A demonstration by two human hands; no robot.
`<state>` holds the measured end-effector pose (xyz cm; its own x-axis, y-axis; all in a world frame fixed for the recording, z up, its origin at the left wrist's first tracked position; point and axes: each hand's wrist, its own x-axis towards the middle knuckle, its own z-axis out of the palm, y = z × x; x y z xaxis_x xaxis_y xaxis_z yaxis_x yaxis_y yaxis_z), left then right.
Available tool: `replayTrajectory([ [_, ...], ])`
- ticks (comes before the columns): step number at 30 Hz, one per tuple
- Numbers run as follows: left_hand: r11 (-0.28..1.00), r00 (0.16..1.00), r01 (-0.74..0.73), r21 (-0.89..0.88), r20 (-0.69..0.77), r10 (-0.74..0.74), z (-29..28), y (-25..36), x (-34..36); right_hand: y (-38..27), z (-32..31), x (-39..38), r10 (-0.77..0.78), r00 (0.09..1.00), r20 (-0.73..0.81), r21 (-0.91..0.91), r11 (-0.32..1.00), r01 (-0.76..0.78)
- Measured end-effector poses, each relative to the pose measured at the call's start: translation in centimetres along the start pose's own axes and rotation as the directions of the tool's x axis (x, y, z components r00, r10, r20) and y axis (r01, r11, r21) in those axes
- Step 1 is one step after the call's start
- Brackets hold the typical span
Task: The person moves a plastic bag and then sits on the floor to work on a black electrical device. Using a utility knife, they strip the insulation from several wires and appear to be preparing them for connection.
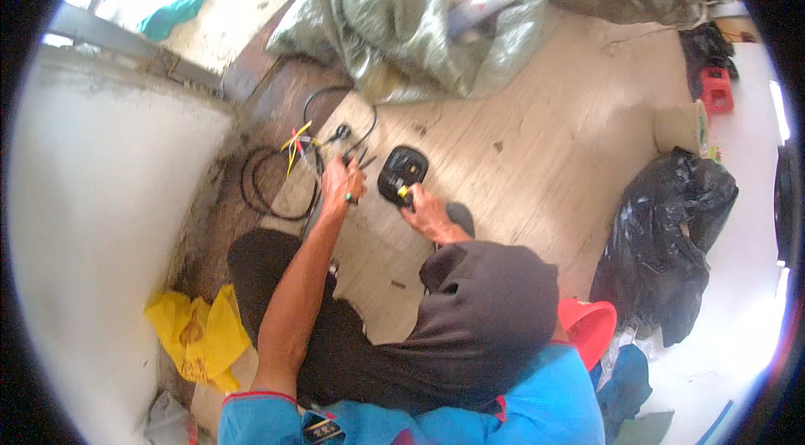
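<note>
My left hand (339, 183) is closed around a dark tool with pointed ends (366, 162). A bit of green shows below its fingers; the tool's exact kind is unclear. Just beyond it lie a coiled black cable (248, 185), a black plug (341, 132) and thin yellow and red wires (295, 140). My right hand (431, 215) is closed, with a small yellow piece (404, 191) at its fingertips. That piece meets the near end of a rounded black plastic housing (409, 167) lying on the floor. Most of what the fingers hold is hidden.
A greenish woven sack (394, 18) with bottles in it stands ahead. To the right are a black plastic bag (662, 231), a red basin (589, 328) and a red plastic piece (717, 90). A yellow bag (197, 332) lies by the white wall (101, 202) at left.
</note>
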<state>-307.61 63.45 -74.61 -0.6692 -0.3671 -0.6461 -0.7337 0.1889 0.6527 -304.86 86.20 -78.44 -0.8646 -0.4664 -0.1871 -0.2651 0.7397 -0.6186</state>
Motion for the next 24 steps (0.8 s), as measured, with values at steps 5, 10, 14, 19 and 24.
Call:
replayTrajectory([
  [5, 0.978, 1.000, 0.005, -0.208, -0.006, -0.006, -0.3, 1.7, -0.6, -0.1, -1.3, 0.0, 0.112, 0.991, -0.069, 0.160, 0.982, -0.100],
  [10, 0.913, 0.996, -0.081, -0.399, 0.012, 0.093, -0.8, 2.8, -0.1, -2.2, -7.6, -0.9, 0.357, 0.929, -0.100, 0.627, 0.747, -0.219],
  [14, 0.892, 0.982, -0.122, -0.436, 0.075, 0.171, -0.8, 3.9, -0.1, -4.3, -16.5, -1.6, 0.473, 0.872, -0.127, 0.776, 0.595, -0.209],
  [19, 0.920, 0.983, -0.094, -0.381, 0.109, 0.145, 0.4, 4.6, -0.6, -6.9, -27.0, 2.8, 0.319, 0.838, -0.443, 0.701, 0.706, 0.101],
  [24, 0.916, 0.974, -0.106, -0.388, 0.147, 0.175, 2.0, 4.6, -0.7, -5.9, -30.3, 15.7, 0.329, 0.796, -0.508, 0.819, 0.471, 0.328],
])
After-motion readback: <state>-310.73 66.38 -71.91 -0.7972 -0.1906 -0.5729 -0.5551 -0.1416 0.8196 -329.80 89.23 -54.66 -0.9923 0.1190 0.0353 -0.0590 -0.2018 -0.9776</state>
